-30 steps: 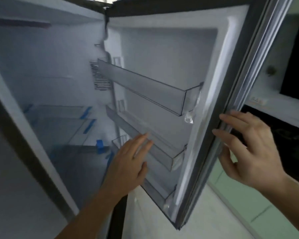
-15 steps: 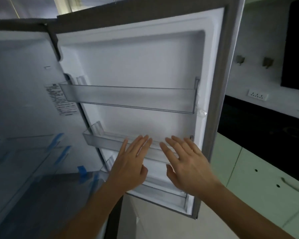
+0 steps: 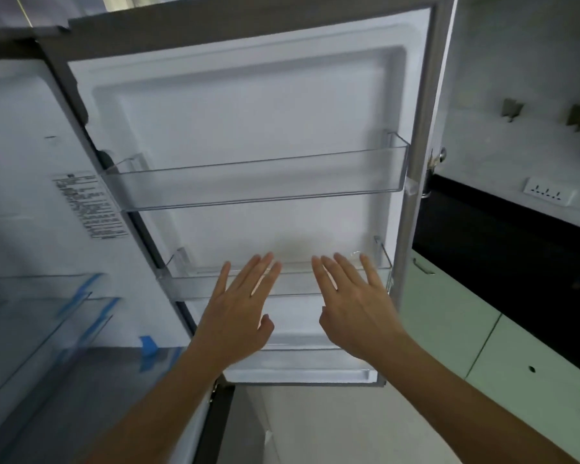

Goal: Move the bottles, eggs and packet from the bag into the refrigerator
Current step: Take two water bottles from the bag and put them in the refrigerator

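The refrigerator door (image 3: pixel 248 105) stands wide open and faces me, white inside. It carries a clear upper door shelf (image 3: pixel 258 185), a clear middle door shelf (image 3: pixel 188 283) and a lower one partly hidden behind my hands; the shelves I can see hold nothing. My left hand (image 3: pixel 238 313) and my right hand (image 3: pixel 355 309) are held flat side by side in front of the middle shelf, fingers spread, holding nothing. The refrigerator interior (image 3: pixel 31 229) lies to the left. No bag, bottles, eggs or packet are in view.
Glass shelves with blue tape (image 3: pixel 47 316) sit inside the refrigerator at lower left. A label (image 3: pixel 87 205) is stuck on its inner wall. To the right run pale green cabinets (image 3: pixel 503 356), a black counter (image 3: pixel 516 246) and a wall socket (image 3: pixel 546 195).
The door swung fully open toward me. My right hand left the door's edge and came beside my left hand in front of the middle door shelf.
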A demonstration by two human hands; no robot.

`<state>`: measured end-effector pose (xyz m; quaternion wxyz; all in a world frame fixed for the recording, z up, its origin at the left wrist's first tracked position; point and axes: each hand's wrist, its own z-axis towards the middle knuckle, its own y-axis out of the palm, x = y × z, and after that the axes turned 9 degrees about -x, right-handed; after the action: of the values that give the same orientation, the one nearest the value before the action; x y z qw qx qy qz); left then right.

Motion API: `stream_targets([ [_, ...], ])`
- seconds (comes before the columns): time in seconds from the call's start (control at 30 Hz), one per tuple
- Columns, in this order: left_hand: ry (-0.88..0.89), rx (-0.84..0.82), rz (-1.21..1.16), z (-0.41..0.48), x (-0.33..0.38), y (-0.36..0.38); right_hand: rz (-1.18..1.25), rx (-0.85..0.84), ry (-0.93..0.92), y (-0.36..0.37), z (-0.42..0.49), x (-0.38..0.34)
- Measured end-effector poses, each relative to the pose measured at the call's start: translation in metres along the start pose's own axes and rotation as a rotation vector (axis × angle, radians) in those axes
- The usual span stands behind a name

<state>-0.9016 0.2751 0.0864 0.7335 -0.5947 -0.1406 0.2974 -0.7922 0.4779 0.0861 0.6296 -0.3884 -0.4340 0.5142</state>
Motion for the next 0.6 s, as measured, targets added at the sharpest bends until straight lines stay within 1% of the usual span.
stream_targets([
  [0.17,-0.086,0.007,0.007,0.024,-0.016,0.005,0.041,-0.036,0.037,0.013,0.036,0.003],
  [0.27,-0.103,-0.006,-0.005,0.037,-0.022,0.011,0.074,-0.04,0.036,0.022,0.057,0.013],
  [0.43,-0.143,0.017,-0.019,0.06,-0.02,0.019,0.092,-0.077,-0.009,0.036,0.086,0.04],
  [0.6,-0.182,0.041,-0.022,0.072,-0.018,0.026,0.11,-0.101,-0.039,0.043,0.102,0.051],
])
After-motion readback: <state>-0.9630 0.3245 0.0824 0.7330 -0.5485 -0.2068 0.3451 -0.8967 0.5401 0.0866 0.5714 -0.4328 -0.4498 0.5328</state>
